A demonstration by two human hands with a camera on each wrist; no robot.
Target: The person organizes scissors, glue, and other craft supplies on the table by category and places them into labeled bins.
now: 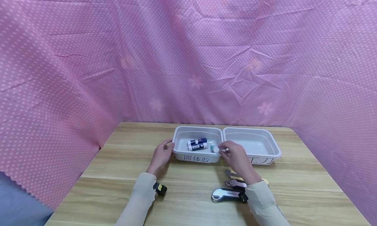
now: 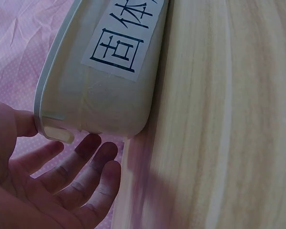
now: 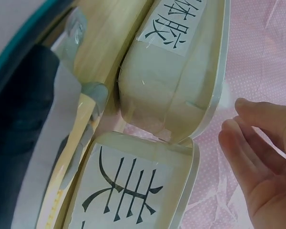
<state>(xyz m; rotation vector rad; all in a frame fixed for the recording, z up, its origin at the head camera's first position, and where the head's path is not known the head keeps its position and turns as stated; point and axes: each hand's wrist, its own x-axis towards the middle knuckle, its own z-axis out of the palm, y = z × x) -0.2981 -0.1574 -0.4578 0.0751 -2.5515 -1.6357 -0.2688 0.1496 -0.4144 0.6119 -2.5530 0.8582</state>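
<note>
My left hand (image 1: pixel 162 155) holds the left end of a white plastic bin (image 1: pixel 182 156), its thumb at the rim and fingertips against the end wall in the left wrist view. Inside lie two dark blue glue sticks with white ends (image 1: pixel 197 147). A smaller teal-and-white glue stick (image 1: pixel 216 149) lies by the bin's front right corner. Right beside it, my right hand (image 1: pixel 235 155) hovers over the corner where the two bins meet. In the right wrist view its thumb and fingertips are slightly apart, with nothing visible between them.
A second white bin (image 1: pixel 275 150) with a printed label stands against the first on the right. Below the right forearm lie a silver-and-black utility knife (image 1: pixel 228 194), a pale pink one (image 1: pixel 235 183) and a yellow one (image 1: pixel 235 177). A pink dotted curtain (image 1: pixel 188 72) hangs behind the wooden table (image 1: pixel 182 199).
</note>
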